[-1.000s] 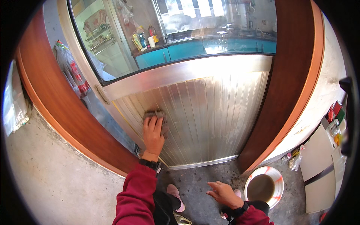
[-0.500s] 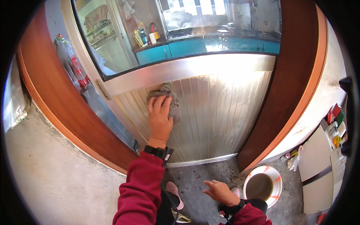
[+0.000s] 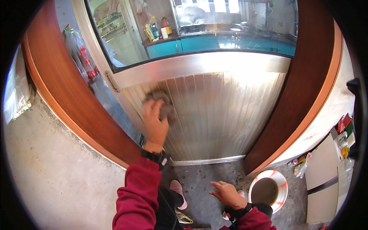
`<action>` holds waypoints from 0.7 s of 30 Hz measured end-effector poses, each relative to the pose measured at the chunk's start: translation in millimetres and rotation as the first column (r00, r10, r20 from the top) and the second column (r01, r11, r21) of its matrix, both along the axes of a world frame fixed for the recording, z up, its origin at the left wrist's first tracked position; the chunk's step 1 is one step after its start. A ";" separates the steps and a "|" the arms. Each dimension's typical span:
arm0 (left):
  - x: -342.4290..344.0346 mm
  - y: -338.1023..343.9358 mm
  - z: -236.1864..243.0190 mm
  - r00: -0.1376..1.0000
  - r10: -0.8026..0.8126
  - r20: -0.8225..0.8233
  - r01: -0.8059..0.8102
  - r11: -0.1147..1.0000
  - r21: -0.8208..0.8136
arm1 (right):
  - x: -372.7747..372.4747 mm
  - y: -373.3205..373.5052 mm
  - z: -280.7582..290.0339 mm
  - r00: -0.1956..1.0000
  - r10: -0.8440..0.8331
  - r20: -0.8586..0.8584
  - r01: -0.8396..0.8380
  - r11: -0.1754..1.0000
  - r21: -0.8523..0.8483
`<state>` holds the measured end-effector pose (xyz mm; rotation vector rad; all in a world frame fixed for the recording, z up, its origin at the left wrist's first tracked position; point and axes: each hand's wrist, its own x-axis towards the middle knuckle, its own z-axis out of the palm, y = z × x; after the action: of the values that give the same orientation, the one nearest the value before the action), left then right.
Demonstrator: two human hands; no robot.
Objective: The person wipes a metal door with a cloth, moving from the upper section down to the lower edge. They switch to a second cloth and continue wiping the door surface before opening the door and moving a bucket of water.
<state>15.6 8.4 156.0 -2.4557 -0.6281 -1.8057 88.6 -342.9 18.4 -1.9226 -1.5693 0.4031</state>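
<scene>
My left hand (image 3: 154, 122) presses a grey cloth (image 3: 167, 111) against the ribbed lower panel (image 3: 209, 115) of a metal-framed door, near the panel's left side. The fingers lie over the cloth and are slightly blurred. My right hand (image 3: 227, 194) hangs low over the floor with its fingers stretched out and nothing in them. Close to its right stands a white basin (image 3: 282, 184) with orange-red marks, holding murky brown water.
Red-brown door frames (image 3: 306, 92) rise on both sides. Through the door's glass a kitchen with turquoise cabinets (image 3: 199, 44) shows. A recessed handle (image 3: 112, 81) sits on the door's left edge. White panels (image 3: 322, 168) and small items stand at right. A plastic bag (image 3: 81, 57) hangs at left.
My left hand and the cloth have moved slightly left and down on the panel. The view has shifted a little. My right hand stays open in nearly the same place.
</scene>
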 end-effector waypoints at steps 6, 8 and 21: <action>2.8 14.6 -2.4 0.997 0.066 -0.027 -0.065 0.997 0.042 | -0.3 -1.1 0.4 1.000 0.011 0.011 -0.011 1.000 -0.012; 0.2 8.9 -52.8 0.989 0.097 -0.114 -0.095 0.995 0.020 | 0.0 -0.5 0.0 0.999 0.026 0.034 -0.026 0.999 -0.022; -24.4 28.9 -4.5 0.994 0.056 0.093 -0.053 0.998 -0.041 | -0.8 2.2 -6.4 0.999 0.035 0.040 -0.034 0.999 -0.014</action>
<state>-8.8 37.4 151.6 -2.3633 -0.7353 -1.9159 87.8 -340.7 12.0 -1.9272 -1.6313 0.3933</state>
